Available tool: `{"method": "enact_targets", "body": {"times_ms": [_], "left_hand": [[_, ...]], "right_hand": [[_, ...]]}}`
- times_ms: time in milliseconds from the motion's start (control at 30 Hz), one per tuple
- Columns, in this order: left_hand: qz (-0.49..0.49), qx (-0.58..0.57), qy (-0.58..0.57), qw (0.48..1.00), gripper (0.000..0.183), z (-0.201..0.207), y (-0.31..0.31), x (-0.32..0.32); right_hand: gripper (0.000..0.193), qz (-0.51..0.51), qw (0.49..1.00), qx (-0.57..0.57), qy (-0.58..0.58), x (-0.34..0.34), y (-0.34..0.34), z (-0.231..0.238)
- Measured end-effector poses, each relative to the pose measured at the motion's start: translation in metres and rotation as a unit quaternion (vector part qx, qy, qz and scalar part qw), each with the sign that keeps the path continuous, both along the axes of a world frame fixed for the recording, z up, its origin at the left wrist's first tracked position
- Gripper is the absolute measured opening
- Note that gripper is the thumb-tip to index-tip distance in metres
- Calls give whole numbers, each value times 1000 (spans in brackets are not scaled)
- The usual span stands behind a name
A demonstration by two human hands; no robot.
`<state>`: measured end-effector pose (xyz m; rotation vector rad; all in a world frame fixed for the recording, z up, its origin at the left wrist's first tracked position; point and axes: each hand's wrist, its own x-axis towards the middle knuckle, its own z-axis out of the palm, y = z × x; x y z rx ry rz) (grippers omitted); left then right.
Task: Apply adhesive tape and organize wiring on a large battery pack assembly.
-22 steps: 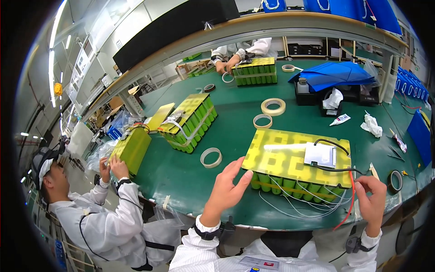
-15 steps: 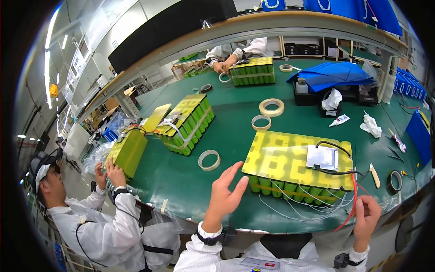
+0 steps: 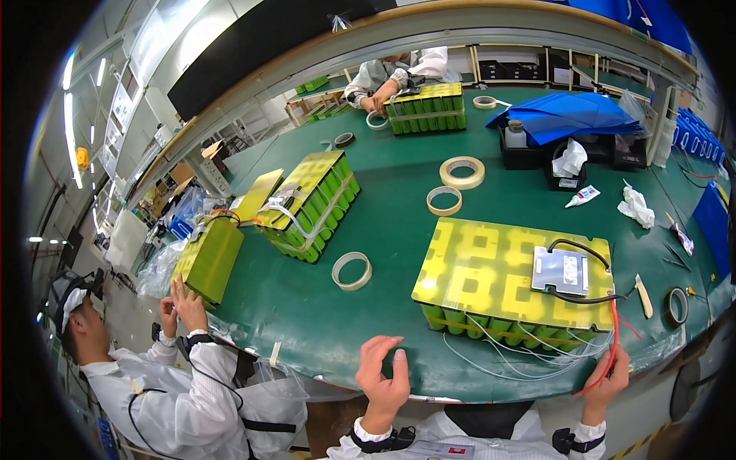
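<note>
The left hand (image 3: 382, 379) is spread wide; the right hand (image 3: 609, 379) holds a thin red wire (image 3: 616, 328) beside a rectangular yellow-and-green battery pack (image 3: 494, 268).

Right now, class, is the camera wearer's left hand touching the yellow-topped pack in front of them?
No, the left hand is apart from the yellow-topped pack, with green tabletop visible between them.

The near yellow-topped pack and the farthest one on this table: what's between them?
A larger tape roll and a smaller tape roll lie between the near pack and the farthest pack, in the head view.
</note>
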<state>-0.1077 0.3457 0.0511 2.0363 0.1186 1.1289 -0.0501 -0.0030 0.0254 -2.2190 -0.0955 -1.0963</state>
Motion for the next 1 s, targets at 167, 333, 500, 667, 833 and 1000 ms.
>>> {"method": "enact_targets", "body": {"times_ms": [167, 333, 500, 667, 833, 1000], "left_hand": [[-14, -7, 2, 1000, 19, 1, 0, -2], [-11, -18, 15, 1000, 15, 2, -1, -1], [-17, -38, 23, 999, 14, -1, 1, -1], [-7, -54, 11, 998, 12, -2, 0, 2], [-4, -79, 15, 997, 12, -3, -2, 2], [-7, -80, 22, 997, 12, -4, -2, 2]], "right_hand": [[11, -3, 1000, -11, -20, 0, 2, 3], [11, 2, 1000, -8, -23, 2, 3, 3], [10, -1, 1000, -5, -16, 2, 4, 4], [9, 2, 1000, 1, -6, 1, 5, 7], [8, 10, 1000, 12, -10, 2, 4, 7], [7, 16, 1000, 15, -20, 2, 3, 12]]}}
